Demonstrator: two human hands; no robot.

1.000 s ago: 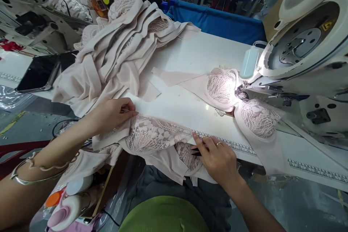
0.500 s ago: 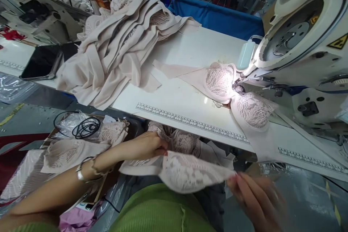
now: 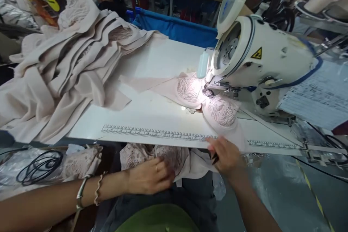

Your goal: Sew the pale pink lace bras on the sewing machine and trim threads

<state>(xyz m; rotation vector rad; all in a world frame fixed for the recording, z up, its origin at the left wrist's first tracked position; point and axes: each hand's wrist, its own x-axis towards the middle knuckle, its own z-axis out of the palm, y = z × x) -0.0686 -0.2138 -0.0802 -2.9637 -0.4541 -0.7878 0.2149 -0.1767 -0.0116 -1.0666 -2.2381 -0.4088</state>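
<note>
2 lace-covered cups of a pale pink bra (image 3: 221,111) lie at the needle area of a white, round-headed sewing machine (image 3: 274,54), toward the right end of a white flat-topped sewing table (image 3: 144,112). 1 wing stretches left across the top; the other drapes to the near edge.

Left hand (image 3: 152,175): below the near edge, over the dark-clothed lap, fingers curled against pale pink lace pieces (image 3: 174,154). Blur prevents confirming a grip. Right hand (image 3: 225,156): at the near edge, beside the printed black ruler scale (image 3: 157,134), fingers closed around a dark, narrow tool (image 3: 215,158).

Handling, in my judgement: lift 1 lace piece by its firmer seamed edge, not the open mesh; keep the tool's tip turned away from the threads; leave the bra at the needle undragged.

Materials: the lace is openwork, ridged and prone to snagging; the cups are rounded and appear padded; the wings are smooth, thin and tapering. A loose pale pink garment pile (image 3: 62,79) covers the table's left end in soft, overlapping folds.
</note>
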